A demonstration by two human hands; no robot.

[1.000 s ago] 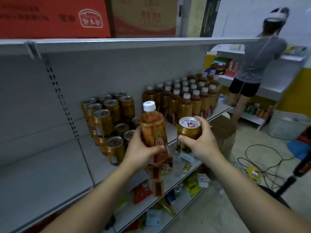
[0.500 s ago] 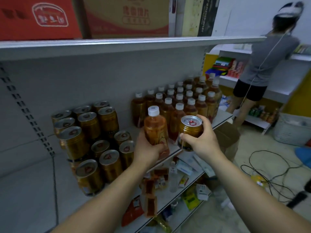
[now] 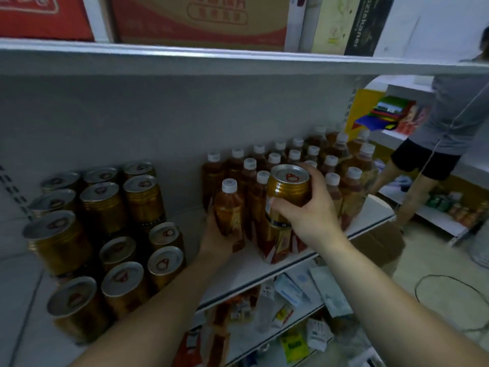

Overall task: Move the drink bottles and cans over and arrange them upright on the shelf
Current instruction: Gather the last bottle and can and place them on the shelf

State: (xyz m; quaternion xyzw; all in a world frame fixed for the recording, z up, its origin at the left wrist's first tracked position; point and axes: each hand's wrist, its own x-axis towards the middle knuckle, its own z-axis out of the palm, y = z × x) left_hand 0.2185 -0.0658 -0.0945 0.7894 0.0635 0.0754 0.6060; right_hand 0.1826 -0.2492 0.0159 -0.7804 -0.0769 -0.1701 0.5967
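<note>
My left hand (image 3: 215,235) grips an amber tea bottle (image 3: 229,207) with a white cap, upright, low over the white shelf (image 3: 267,266) at the left front of the bottle group (image 3: 299,165). My right hand (image 3: 308,210) holds a gold can (image 3: 287,190) with a silver top, upright, above the front bottles. Several gold cans (image 3: 105,226) stand stacked in two layers on the shelf to the left.
The upper shelf edge (image 3: 238,62) overhangs, with cardboard boxes (image 3: 201,19) on it. Packets and small boxes (image 3: 291,300) fill the lower shelves. A person (image 3: 447,128) stands at another shelf at right. A cardboard box (image 3: 378,242) and cables (image 3: 449,295) lie on the floor.
Both hands moved forward to the shelf. The bottle came down beside the row of bottles; the can rose over the front bottles. The view shifted right and closer.
</note>
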